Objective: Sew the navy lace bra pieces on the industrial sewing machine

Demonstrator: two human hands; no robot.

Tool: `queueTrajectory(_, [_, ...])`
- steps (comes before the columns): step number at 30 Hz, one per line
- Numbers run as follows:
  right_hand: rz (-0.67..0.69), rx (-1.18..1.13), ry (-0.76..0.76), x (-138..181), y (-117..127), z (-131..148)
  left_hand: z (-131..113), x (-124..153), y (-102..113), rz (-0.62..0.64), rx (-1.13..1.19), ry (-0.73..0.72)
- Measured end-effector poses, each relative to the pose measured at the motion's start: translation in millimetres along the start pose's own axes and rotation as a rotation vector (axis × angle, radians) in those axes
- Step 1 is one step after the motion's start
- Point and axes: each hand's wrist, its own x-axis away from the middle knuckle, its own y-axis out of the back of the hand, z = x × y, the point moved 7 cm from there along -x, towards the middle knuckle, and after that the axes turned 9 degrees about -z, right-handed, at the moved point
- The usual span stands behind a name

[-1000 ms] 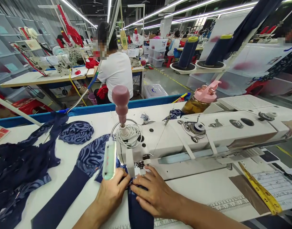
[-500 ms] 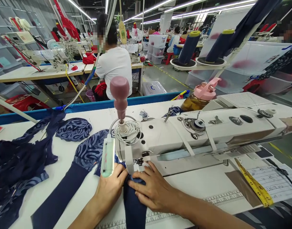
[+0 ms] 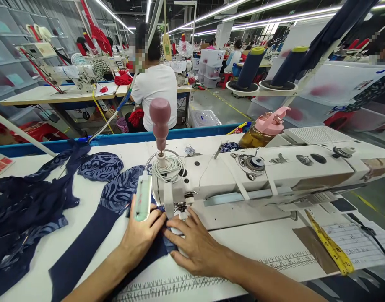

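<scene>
A piece of navy fabric (image 3: 162, 247) with some patterned cloth lies under the needle area of a white sewing machine (image 3: 211, 184). My left hand (image 3: 144, 233) has its bent fingers closed on the fabric left of the presser foot, partly behind a small lit lamp (image 3: 142, 199). My right hand (image 3: 197, 247) lies on the fabric's right edge, fingers spread, the fingertips close to the presser foot. The fabric trails left beneath my left forearm. Just left, a patterned navy piece (image 3: 121, 188) with a long plain strip (image 3: 82, 247) rests on the table.
A heap of dark navy pieces (image 3: 32, 201) covers the left of the table. A pink-handled screwdriver (image 3: 160, 121) stands upright on the machine head. Behind it is a pink-lidded bottle (image 3: 269, 121). A yellow tape measure (image 3: 331, 247) lies right. A person (image 3: 156, 88) sits ahead.
The navy fabric's lower end has swung left, from hanging straight toward me to lying under my left forearm. Both hands stay beside the presser foot, and the view has shifted slightly.
</scene>
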Motion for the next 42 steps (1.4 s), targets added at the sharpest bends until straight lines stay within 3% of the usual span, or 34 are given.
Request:
queueTrajectory(5, [-0.042,0.026,0.045,4,4,3,-21,-2,4,-0.075,-0.172,0.073])
queueTrajectory(8, [-0.082,0.023,0.065,7,6,1,-27,7,-1,-0.079,-0.117,0.081])
queueTrajectory(12, [-0.1,0.031,0.106,7,5,2,-24,11,-5,-0.068,-0.112,0.091])
queueTrajectory(19, [-0.137,0.066,0.085,6,3,-2,-4,-7,-5,-0.103,-0.043,0.092])
queueTrajectory(23, [-0.121,0.075,0.053,4,3,-3,5,-6,1,-0.117,0.052,0.173])
queueTrajectory(32, [-0.114,0.07,0.079,5,1,4,-5,0,4,-0.118,0.101,0.245])
queueTrajectory(38, [-0.124,0.055,0.085,6,3,3,-16,-3,1,-0.096,-0.009,0.198])
queueTrajectory(42, [-0.134,0.071,0.07,6,2,-1,-11,-3,-3,-0.113,-0.014,0.175])
